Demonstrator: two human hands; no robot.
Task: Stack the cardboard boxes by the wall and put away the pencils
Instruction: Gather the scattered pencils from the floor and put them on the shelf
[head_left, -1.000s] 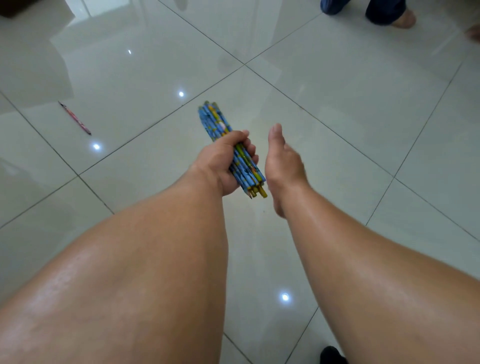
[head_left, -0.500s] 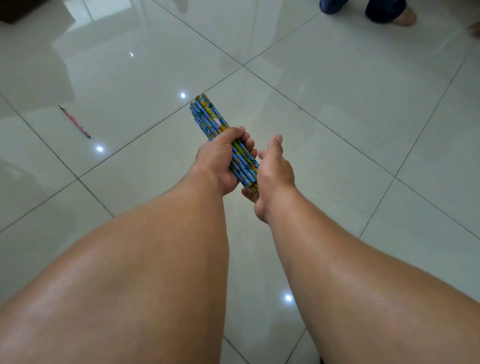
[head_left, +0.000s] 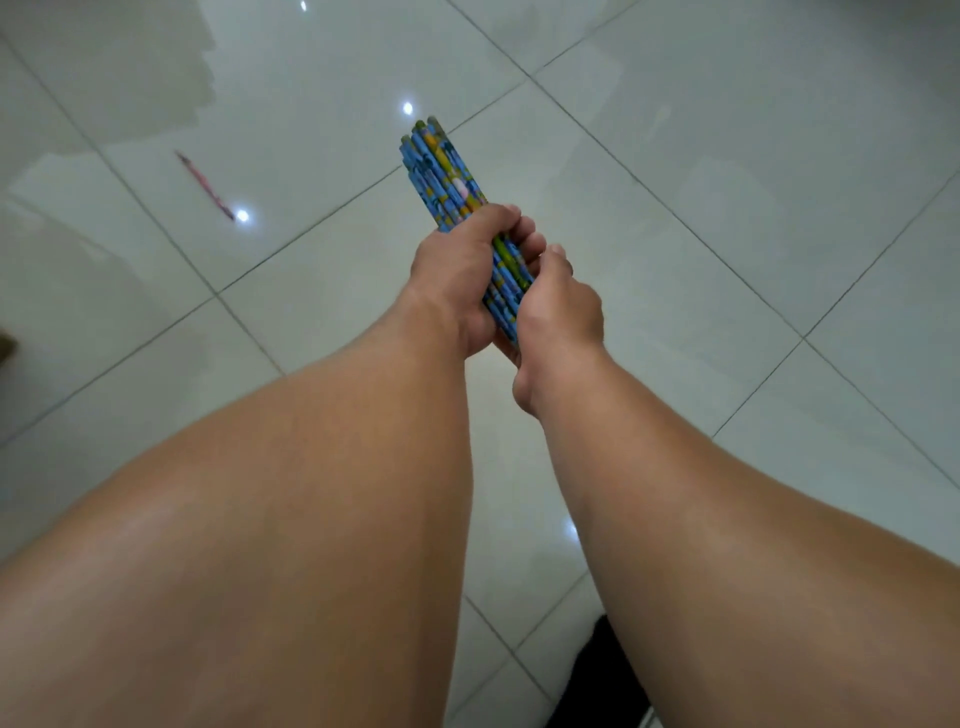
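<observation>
**Both hands on the pencil bundle above the tiled floor**

Head view: the left hand (head_left: 457, 270) has its fingers and thumb curled tightly round the middle of the bundle of pencils (head_left: 447, 176), which is held in the air over the tiled floor (head_left: 727, 182) and points away from the person. The right hand (head_left: 558, 312) closes on the near end of the bundle, just beside the left hand. Its fingers are mostly hidden by its own back.

One loose pink pencil (head_left: 205, 185) lies on the floor to the left, well apart from the hands. No cardboard box shows here.

The pencils look light and stiff, but smooth and round, so I judge they may slide out lengthwise or fan apart. A firm hold round the middle, with one palm stopping the end, should keep them together.
</observation>
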